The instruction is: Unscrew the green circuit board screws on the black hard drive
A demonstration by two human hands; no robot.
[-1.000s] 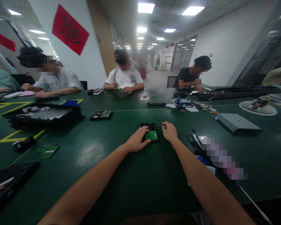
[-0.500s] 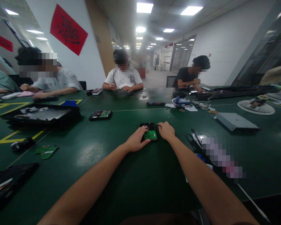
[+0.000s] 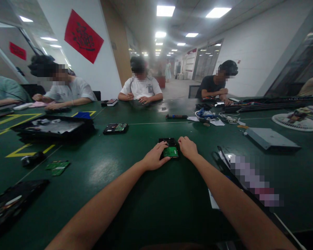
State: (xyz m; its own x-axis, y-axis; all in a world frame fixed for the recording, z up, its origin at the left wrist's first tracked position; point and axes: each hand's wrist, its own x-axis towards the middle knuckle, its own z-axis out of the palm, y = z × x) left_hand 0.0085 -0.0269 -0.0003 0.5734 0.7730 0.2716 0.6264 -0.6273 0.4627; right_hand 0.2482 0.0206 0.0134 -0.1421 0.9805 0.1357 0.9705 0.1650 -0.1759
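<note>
A small black hard drive (image 3: 169,147) with a green circuit board on top lies on the dark green table (image 3: 156,194) in front of me. My left hand (image 3: 153,158) rests against its left side, fingers curled over the near-left edge. At the drive's right side, my right hand (image 3: 187,147) is closed and touches the upper-right corner. Whether that hand pinches a small tool or part is hidden.
A second hard drive (image 3: 115,128) lies further left, a black tray (image 3: 53,127) beyond it, loose green boards (image 3: 57,167) at near left. A grey metal case (image 3: 272,138) and black tools (image 3: 221,158) are on the right. Three people sit across the table.
My right hand moved left from beside the drive onto its right edge. My left hand stayed on the drive. The view shifted slightly right.
</note>
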